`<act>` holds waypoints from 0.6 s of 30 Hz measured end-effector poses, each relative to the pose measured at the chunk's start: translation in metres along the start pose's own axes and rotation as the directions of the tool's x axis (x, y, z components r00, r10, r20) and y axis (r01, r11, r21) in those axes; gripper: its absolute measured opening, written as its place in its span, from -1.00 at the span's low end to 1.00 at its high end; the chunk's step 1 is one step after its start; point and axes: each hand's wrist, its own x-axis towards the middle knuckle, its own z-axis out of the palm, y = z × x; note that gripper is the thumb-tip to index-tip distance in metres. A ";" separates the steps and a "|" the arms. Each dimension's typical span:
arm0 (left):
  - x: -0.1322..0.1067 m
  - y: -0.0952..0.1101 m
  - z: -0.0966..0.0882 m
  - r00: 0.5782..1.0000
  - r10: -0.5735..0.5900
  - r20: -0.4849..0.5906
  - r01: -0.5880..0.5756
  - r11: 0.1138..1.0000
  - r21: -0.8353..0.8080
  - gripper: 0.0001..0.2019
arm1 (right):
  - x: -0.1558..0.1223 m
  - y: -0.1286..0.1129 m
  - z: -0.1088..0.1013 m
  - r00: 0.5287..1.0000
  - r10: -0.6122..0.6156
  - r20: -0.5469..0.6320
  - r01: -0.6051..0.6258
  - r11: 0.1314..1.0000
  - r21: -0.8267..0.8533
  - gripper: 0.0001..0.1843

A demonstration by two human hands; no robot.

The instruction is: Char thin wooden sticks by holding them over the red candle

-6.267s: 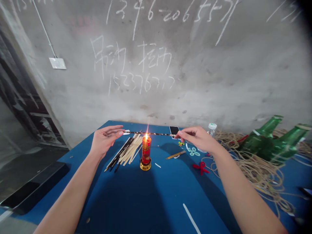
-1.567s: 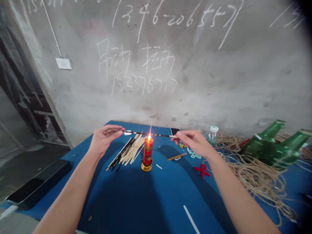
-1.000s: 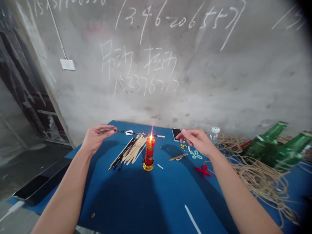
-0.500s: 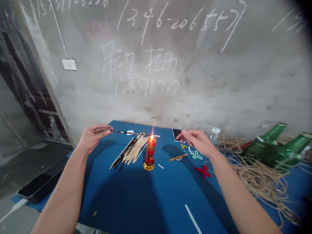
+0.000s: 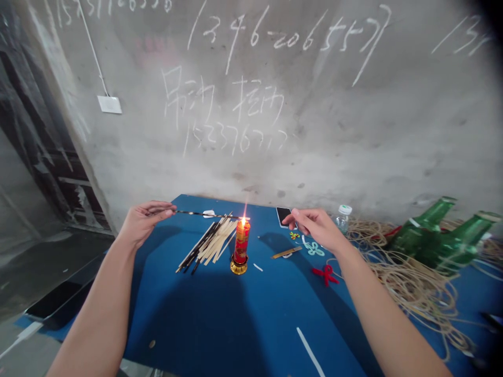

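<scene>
My left hand [image 5: 143, 222] pinches one end of a thin dark stick [image 5: 196, 213], held nearly level. The stick's far end has a pale tip and lies at the flame of a lit red candle [image 5: 242, 243]. A gold-coloured holder [image 5: 239, 267] carries the candle upright. My right hand [image 5: 310, 225] is raised to the right of the flame, fingers loosely bent and apart, with nothing visible in them. Behind its fingertips lies a phone [image 5: 283, 217]. Left of the candle lies a bunch of pale sticks [image 5: 214, 243] with several black sticks [image 5: 198, 246] beside it.
A brown strip [image 5: 286, 252], a red twisted piece [image 5: 326, 275] and a light-blue looped piece [image 5: 314, 248] lie on the blue table [image 5: 220, 324]. Coiled cord [image 5: 416, 293], green bottles [image 5: 456, 243] and a clear capped bottle [image 5: 343, 220] crowd the right. A grey wall [image 5: 314, 157] stands behind.
My left hand has drawn the stick slightly left, so its pale tip now sticks out less beyond the flame. My right hand stays almost where it was. The view has shifted a little.
</scene>
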 end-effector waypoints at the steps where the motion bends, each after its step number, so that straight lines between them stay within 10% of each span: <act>1: 0.000 0.000 -0.001 1.000 0.001 -0.004 -0.001 1.000 0.000 -0.65 | 0.000 0.000 0.000 1.000 0.002 -0.002 -0.002 1.000 0.000 -0.42; 18: 0.000 0.000 0.014 0.995 -0.033 -0.091 0.026 0.997 -0.079 -0.69 | 0.000 -0.003 0.000 0.999 -0.020 -0.028 0.018 0.998 -0.065 -0.38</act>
